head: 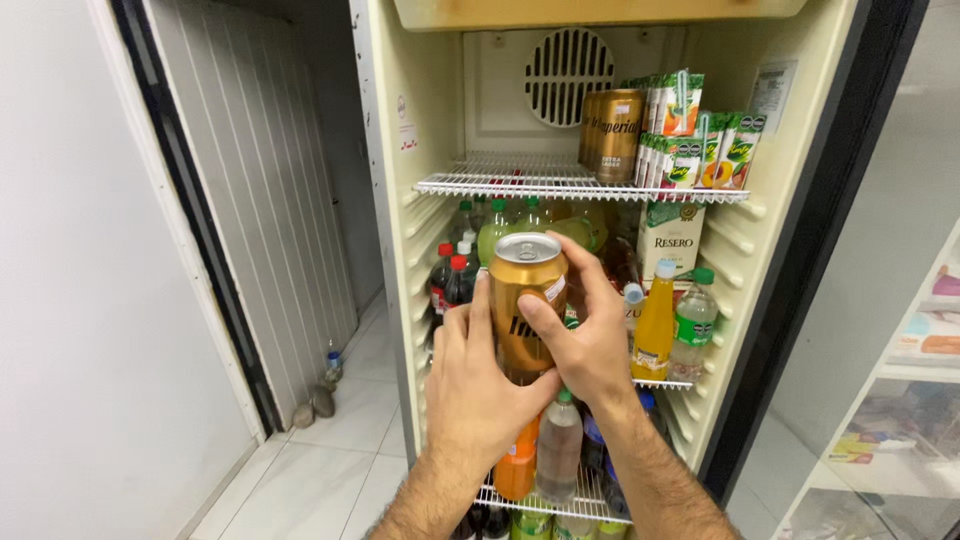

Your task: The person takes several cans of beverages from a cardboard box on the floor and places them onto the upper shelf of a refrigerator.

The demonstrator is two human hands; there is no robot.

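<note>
Both hands, left hand (478, 385) and right hand (585, 345), clamped together round gold can (527, 300), upright before fridge's middle shelf (665, 383) front edge, possibly wet, so liable to slip onto bottles (558, 445) below.

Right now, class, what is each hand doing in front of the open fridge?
Left hand: closed around the gold can, fingers on its side.
Right hand: closed on the same can, thumb across its front.

We are in a small shop: a tall cream-coloured upright drinks cooler (440, 120) with white wire shelves (500, 186) holds rows of bottles, cans and juice cartons (700, 150).
</note>
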